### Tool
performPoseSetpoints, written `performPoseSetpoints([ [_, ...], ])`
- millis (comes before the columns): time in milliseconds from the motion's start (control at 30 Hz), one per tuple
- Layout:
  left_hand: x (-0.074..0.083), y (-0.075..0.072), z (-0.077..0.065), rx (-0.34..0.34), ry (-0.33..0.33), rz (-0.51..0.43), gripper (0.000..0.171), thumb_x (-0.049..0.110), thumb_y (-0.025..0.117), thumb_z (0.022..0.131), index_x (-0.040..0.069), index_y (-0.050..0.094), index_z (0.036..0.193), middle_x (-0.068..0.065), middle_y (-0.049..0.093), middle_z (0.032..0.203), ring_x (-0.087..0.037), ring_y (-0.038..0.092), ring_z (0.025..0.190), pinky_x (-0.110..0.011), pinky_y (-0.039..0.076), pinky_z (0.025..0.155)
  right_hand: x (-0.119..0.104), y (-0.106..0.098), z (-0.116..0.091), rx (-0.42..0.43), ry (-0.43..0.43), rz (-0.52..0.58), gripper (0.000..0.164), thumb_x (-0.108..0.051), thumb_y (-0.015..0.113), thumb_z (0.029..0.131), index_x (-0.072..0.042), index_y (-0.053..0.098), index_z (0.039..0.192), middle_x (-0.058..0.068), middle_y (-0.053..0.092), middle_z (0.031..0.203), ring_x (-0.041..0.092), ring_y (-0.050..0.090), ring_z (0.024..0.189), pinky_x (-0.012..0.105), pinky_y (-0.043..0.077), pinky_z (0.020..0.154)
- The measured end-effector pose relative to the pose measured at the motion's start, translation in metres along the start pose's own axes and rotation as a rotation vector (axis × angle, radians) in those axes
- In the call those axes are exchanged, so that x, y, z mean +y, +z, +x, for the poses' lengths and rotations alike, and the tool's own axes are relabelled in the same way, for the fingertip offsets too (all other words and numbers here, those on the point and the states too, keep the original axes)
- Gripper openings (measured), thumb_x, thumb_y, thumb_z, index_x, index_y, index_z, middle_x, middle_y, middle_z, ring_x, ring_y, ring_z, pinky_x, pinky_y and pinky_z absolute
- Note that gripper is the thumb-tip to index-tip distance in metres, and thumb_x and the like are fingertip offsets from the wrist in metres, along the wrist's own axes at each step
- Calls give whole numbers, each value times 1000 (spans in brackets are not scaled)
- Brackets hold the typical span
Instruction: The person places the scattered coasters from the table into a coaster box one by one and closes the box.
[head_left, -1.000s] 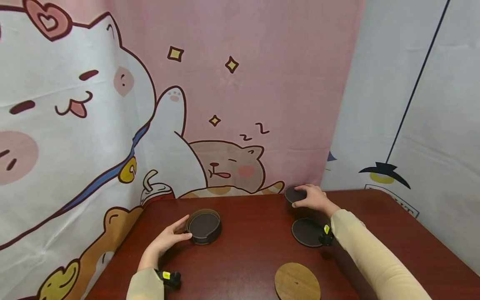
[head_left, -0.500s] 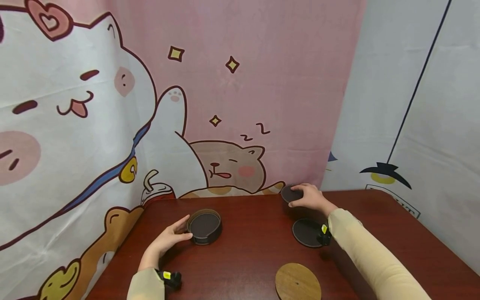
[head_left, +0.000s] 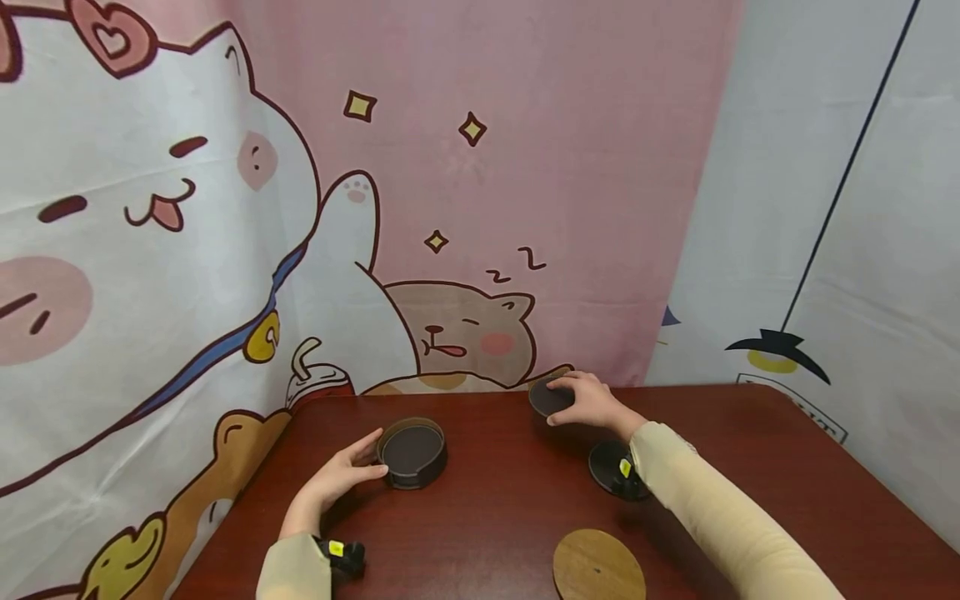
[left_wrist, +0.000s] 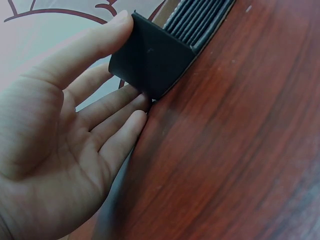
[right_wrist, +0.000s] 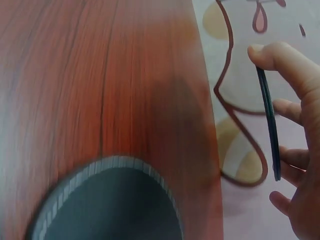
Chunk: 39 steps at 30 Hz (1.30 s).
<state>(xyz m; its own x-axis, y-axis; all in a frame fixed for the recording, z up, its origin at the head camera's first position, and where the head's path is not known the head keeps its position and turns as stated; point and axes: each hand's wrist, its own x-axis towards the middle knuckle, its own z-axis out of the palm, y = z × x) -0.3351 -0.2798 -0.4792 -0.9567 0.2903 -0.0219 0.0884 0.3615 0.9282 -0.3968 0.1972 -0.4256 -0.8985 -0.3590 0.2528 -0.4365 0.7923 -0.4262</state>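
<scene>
On the left of the table, a round black coaster holder [head_left: 412, 479] stands upright with a stack of dark coasters [left_wrist: 202, 21] inside. My left hand [head_left: 341, 473] grips its left side, thumb at the near wall and fingers round the far side. Further back on the right, my right hand [head_left: 598, 405] holds a thin dark round coaster [head_left: 546, 397] above the table, thumb on one edge and fingers on the other. Seen edge-on in the right wrist view, that coaster [right_wrist: 270, 125] is tilted steeply.
Another dark coaster [head_left: 606, 468] lies flat below my right wrist, partly hidden by the wrist camera. A round wooden disc [head_left: 598, 568] lies at the front edge of view. Behind the reddish-brown table [head_left: 495, 492] hangs a cartoon-printed cloth [head_left: 585, 183].
My right hand has moved left with the coaster, toward the holder. The left hand keeps its hold on the holder. The head view has shifted slightly.
</scene>
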Motion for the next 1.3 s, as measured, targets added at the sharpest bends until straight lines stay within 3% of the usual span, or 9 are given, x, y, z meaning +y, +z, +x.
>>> performPoseSetpoints([
  [267, 0, 0, 1, -1, -3, -4, 79, 22, 75, 86, 13, 33, 153, -23, 39, 148, -40, 37, 135, -57, 28, 108, -34, 15, 19, -16, -57, 11, 70, -49, 81, 66, -19, 66, 127, 22, 48, 139, 42, 41, 124, 62, 37, 88],
  [567, 0, -1, 0, -8, 6, 6, 80, 23, 74, 86, 13, 31, 153, -22, 39, 148, -40, 37, 135, -57, 27, 108, -72, 39, 36, -99, -82, 26, 68, -48, 81, 66, -24, 66, 127, 18, 46, 141, 37, 39, 129, 67, 27, 98],
  [767, 2, -1, -1, -1, -1, 6, 80, 23, 75, 86, 14, 32, 153, -21, 40, 148, -39, 37, 135, -57, 28, 107, -98, 51, 44, -110, -134, 41, 67, -47, 82, 64, -24, 67, 124, 17, 47, 140, 36, 39, 128, 62, 29, 96],
  [1300, 5, 1, -1, 11, -14, 6, 80, 22, 75, 86, 13, 32, 153, -22, 39, 148, -40, 37, 135, -58, 29, 107, -153, 76, 60, -217, -190, 78, 65, -46, 80, 70, -27, 63, 129, 15, 42, 145, 34, 32, 133, 56, 29, 99],
])
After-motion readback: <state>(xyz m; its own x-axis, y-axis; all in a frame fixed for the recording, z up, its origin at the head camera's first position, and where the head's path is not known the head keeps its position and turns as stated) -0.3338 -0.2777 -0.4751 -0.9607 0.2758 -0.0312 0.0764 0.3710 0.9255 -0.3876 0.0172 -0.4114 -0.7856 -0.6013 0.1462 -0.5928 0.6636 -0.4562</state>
